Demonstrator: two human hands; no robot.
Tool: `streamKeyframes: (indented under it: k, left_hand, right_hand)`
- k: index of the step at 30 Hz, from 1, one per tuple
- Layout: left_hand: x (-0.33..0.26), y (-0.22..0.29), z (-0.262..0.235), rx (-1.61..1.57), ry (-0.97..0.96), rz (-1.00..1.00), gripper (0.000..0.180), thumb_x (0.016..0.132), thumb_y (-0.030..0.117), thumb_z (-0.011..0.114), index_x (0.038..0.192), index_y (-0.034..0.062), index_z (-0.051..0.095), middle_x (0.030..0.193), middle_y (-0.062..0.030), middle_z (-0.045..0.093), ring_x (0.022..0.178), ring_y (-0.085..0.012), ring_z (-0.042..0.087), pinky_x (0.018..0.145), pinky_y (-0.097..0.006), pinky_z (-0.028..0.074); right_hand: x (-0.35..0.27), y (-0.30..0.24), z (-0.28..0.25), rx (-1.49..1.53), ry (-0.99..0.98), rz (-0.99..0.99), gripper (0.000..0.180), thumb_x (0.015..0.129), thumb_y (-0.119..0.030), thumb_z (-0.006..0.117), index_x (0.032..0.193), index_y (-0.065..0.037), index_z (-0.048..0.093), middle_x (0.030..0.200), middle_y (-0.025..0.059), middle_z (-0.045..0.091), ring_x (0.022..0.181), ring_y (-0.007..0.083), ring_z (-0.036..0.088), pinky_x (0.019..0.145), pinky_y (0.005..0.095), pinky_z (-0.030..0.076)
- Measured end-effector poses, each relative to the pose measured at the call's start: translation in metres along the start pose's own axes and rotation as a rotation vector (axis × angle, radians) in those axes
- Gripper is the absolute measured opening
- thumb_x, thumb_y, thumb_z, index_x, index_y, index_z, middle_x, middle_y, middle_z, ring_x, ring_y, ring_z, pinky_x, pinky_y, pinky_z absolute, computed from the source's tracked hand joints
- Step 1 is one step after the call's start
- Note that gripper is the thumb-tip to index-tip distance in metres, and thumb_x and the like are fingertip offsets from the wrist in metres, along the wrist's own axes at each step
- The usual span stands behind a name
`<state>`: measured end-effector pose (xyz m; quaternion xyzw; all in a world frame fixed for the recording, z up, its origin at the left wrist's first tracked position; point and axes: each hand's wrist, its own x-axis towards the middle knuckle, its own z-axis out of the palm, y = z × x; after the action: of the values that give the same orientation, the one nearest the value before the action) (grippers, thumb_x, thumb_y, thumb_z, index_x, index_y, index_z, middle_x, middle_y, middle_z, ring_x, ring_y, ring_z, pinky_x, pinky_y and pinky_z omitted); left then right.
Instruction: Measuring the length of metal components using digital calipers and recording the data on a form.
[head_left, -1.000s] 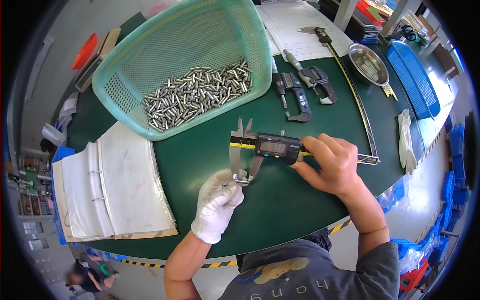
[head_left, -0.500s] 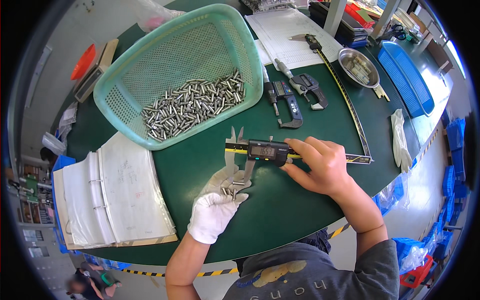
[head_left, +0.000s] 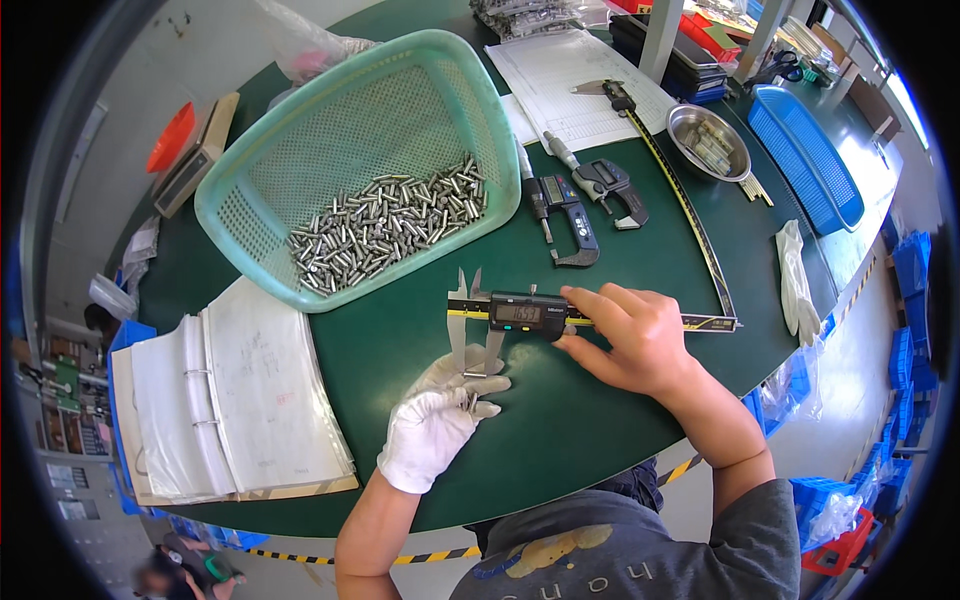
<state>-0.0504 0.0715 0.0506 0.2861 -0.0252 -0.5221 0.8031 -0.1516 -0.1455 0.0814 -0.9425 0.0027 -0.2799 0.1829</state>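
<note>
My bare right hand [head_left: 636, 338] is closed around the beam of a digital caliper [head_left: 527, 312], thumb below and fingers above, beside its display. The caliper's long jaws point down toward my left hand [head_left: 428, 432], which wears a white glove. A small metal pin [head_left: 475, 375] lies crosswise at the tips of these jaws, by the gloved fingers. More metal pins [head_left: 468, 402] show in the curled left hand, partly covered by the fingers. Beyond the caliper, a green plastic basket [head_left: 225, 215] contains a heap of similar shiny pins [head_left: 390, 225].
Two digital micrometers [head_left: 568, 215] [head_left: 612, 185] lie right of the basket, with a second caliper [head_left: 668, 165] beyond. Farther right are a metal bowl [head_left: 708, 143], a blue basket [head_left: 810, 160] and a white glove [head_left: 795, 280]. An open binder [head_left: 265, 390] lies left; a scale [head_left: 195, 155] stands behind it.
The gloved fingers have curled further over the loose pins, hiding more of them. The caliper stays around the pin at its jaw tips. The whole view has shifted slightly.
</note>
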Motion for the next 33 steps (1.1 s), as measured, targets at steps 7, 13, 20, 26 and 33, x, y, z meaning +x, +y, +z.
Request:
streamKeyframes:
  k: [7,13,20,26,33]
  left_hand:
    - [-0.001,0.003,-0.001,-0.069,0.008,-0.02,0.039,0.077,0.003,0.047,0.115,-0.0047,0.043,0.111,-0.021,0.049,0.102,-0.0324,0.051,0.08,-0.037,0.047]
    - [-0.003,0.014,-0.003,-0.077,0.114,-0.07,0.02,0.081,0.017,0.049,0.085,-0.0023,0.053,0.064,-0.0031,0.044,0.052,-0.0111,0.04,0.043,-0.021,0.029]
    - [0.048,0.105,0.008,0.444,0.454,0.62,0.024,0.078,0.022,0.048,0.088,0.0014,0.055,0.073,-0.0019,0.053,0.059,-0.0092,0.043,0.05,-0.023,0.035]
    - [0.092,0.167,0.017,0.297,0.353,0.72,0.05,0.083,0.025,0.045,0.119,-0.0092,0.038,0.128,-0.0207,0.036,0.126,-0.0238,0.022,0.105,-0.032,0.004]
    - [0.091,0.134,0.007,1.441,0.552,0.719,0.023,0.079,0.019,0.058,0.095,0.0036,0.06,0.098,-0.0074,0.06,0.094,-0.0171,0.054,0.085,-0.027,0.04]
  right_hand:
    - [0.0,-0.003,0.003,0.011,-0.025,-0.036,0.042,0.064,-0.018,0.068,0.1,-0.002,0.055,0.063,0.0053,0.049,0.05,0.0214,0.052,0.044,0.0313,0.041]
    - [0.004,0.0,-0.003,0.014,0.088,0.029,0.043,0.062,-0.013,0.068,0.101,-0.001,0.055,0.063,0.0063,0.049,0.048,0.0218,0.05,0.044,0.0309,0.041]
    - [0.003,0.006,-0.005,0.018,0.162,0.093,0.042,0.06,-0.011,0.07,0.098,-0.001,0.057,0.062,0.0061,0.049,0.047,0.0209,0.05,0.044,0.0299,0.04]
    - [0.003,0.011,-0.006,-0.003,0.165,0.103,0.041,0.059,-0.01,0.07,0.097,-0.001,0.057,0.063,0.006,0.05,0.048,0.0207,0.05,0.044,0.0296,0.039]
    - [0.004,0.013,-0.012,0.032,0.235,0.166,0.04,0.059,-0.009,0.071,0.096,-0.001,0.058,0.064,0.0048,0.052,0.048,0.0188,0.052,0.044,0.0284,0.04]
